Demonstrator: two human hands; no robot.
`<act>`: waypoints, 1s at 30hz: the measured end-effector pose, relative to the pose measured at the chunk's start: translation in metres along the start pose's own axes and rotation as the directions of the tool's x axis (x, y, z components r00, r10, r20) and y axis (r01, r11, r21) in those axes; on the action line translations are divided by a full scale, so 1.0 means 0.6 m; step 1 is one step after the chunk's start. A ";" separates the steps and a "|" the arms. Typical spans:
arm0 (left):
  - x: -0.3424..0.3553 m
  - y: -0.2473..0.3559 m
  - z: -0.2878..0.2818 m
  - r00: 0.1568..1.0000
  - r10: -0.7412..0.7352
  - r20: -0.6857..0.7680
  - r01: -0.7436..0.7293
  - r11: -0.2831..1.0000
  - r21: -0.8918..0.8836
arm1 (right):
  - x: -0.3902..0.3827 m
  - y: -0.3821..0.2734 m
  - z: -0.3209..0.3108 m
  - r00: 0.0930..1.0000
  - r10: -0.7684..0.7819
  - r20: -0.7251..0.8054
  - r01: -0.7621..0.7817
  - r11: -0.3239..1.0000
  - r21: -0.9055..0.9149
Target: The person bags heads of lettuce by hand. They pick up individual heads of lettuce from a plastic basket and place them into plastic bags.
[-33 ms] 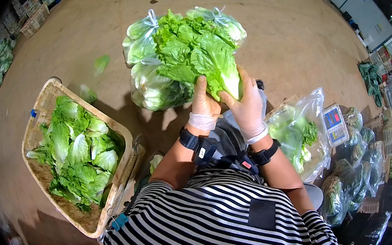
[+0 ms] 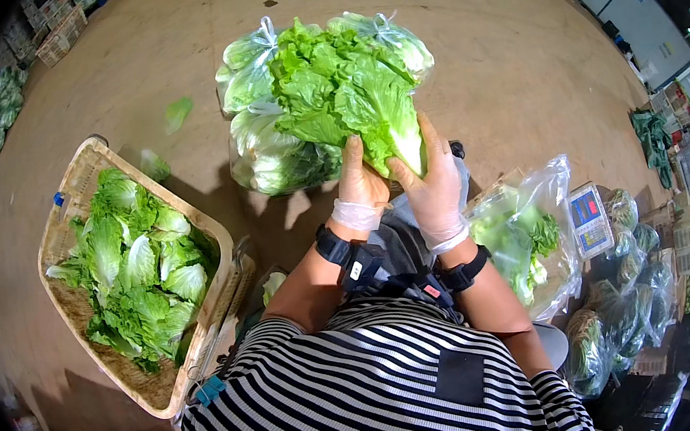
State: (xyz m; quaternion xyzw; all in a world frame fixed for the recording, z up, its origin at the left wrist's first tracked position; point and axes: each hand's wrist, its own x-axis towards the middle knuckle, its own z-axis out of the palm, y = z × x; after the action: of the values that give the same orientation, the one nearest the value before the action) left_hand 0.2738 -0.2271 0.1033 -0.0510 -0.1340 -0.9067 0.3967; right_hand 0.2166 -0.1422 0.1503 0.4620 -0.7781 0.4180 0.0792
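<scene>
Both of my hands wear thin clear gloves and hold one head of green lettuce (image 2: 347, 94) by its pale base, leaves pointing away from me. My left hand (image 2: 361, 183) grips the left side of the base, and my right hand (image 2: 436, 187) wraps the right side. Just behind the head, clear plastic bags stuffed with lettuce (image 2: 268, 152) lie on the brown floor. A dark wristband sits on each wrist.
A wicker basket (image 2: 69, 176) of loose lettuce (image 2: 140, 266) stands at my left. At my right are an open clear bag of lettuce (image 2: 528, 236), a small scale display (image 2: 590, 215) and several bagged greens (image 2: 629, 284). A loose leaf (image 2: 177, 111) lies on the floor, crates (image 2: 60, 31) far left.
</scene>
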 end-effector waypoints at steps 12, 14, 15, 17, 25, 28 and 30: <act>0.014 -0.004 -0.044 0.993 -0.121 0.018 0.122 0.971 -0.206 | 0.017 0.043 -0.007 0.920 0.393 -0.014 -0.222 0.548 0.806; 0.016 0.003 -0.061 0.994 -0.106 0.001 0.105 0.986 -0.127 | 0.015 0.022 -0.005 0.920 0.350 0.178 -0.377 0.661 0.649; 0.016 0.006 -0.069 0.996 -0.084 -0.014 0.084 0.995 -0.046 | 0.007 0.006 -0.006 0.924 0.329 0.197 -0.377 0.687 0.621; 0.014 0.013 -0.055 0.993 -0.121 0.002 0.121 0.993 -0.001 | 0.002 0.019 -0.003 0.960 0.249 0.127 -0.279 0.857 0.434; 0.007 -0.011 -0.028 0.999 0.033 0.035 -0.037 0.994 0.104 | -0.008 0.027 0.040 0.921 0.383 -0.073 -0.170 0.562 0.809; 0.006 -0.017 -0.027 0.998 0.035 0.048 -0.040 0.994 0.099 | -0.006 0.026 0.040 0.897 0.428 -0.112 -0.132 0.500 0.856; 0.009 -0.024 -0.039 0.997 0.075 -0.030 -0.073 0.994 0.077 | 0.001 0.009 0.027 0.847 0.521 -0.101 -0.140 0.402 0.905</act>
State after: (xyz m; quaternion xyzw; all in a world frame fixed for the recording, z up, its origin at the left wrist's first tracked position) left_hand 0.2602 -0.2282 0.0793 -0.0260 -0.1599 -0.8864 0.4337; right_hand 0.2163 -0.1532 0.1375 0.1810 -0.5013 0.8391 -0.1086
